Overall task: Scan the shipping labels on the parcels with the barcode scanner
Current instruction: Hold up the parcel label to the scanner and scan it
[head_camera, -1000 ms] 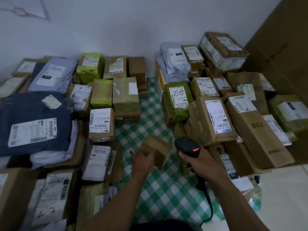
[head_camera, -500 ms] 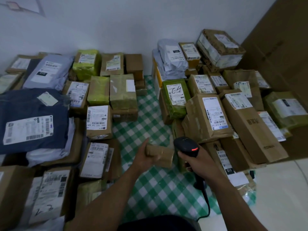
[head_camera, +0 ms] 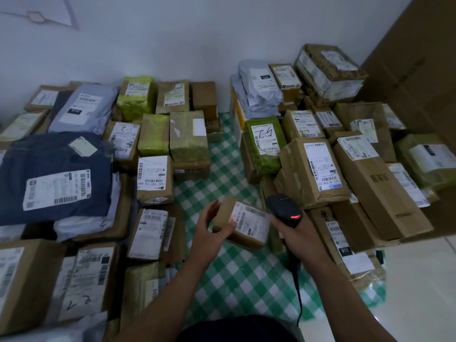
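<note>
— What takes up the most room?
— A green-checked cloth (head_camera: 222, 280), with labelled parcels (head_camera: 311, 171) stacked along both sides and a dark blue bag (head_camera: 56, 169) on the left stack.
— And the one in hand?
— A small brown parcel (head_camera: 243, 239), above the cloth, its label (head_camera: 249, 218) facing up. The left hand (head_camera: 212, 233) has its grip round the left end.
— The scanner?
— The barcode scanner (head_camera: 283, 209) is just right of it, the right hand (head_camera: 298, 238) with its grip wrapped round the handle; a small red light (head_camera: 295, 216) glows.
</note>
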`<state>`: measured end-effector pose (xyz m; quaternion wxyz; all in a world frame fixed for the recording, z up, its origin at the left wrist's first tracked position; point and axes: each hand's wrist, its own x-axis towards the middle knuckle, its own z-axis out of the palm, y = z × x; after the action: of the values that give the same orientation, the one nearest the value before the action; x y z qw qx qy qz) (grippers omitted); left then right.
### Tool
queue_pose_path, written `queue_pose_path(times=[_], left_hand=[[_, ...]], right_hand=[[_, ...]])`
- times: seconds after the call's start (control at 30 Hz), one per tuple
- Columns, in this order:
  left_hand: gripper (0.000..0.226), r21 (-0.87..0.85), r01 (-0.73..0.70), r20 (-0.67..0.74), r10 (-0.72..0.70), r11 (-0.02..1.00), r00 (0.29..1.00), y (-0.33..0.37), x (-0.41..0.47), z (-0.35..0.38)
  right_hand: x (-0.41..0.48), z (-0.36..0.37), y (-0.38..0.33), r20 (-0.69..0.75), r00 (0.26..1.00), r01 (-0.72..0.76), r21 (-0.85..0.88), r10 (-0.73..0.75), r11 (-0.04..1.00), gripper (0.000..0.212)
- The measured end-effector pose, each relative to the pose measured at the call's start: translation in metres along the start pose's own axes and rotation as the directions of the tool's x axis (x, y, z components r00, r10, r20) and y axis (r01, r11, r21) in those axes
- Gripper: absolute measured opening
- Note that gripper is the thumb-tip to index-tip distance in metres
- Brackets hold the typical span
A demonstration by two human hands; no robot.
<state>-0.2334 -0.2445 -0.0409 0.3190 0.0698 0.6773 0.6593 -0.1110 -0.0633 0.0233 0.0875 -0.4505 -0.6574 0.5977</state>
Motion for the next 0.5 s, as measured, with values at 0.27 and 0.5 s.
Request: queue_pose_path(times=[0.27,0.5], left_hand=[[0.034,-0.101,0.024,-0.078,-0.032,0.995,0.996,0.035,-0.008,0.006],[0.058,-0.185,0.158,0.031,-0.155,0.97,0.987,0.035,-0.007,0.009]], right_hand=[[-0.012,0.013,-0.017,0.119,0.988,0.097,0.025,-0.1,0.995,0.039],[-0.015,0.013,-0.022,0.101,0.982,0.163,-0.019,-0.16,0.987,0.044]])
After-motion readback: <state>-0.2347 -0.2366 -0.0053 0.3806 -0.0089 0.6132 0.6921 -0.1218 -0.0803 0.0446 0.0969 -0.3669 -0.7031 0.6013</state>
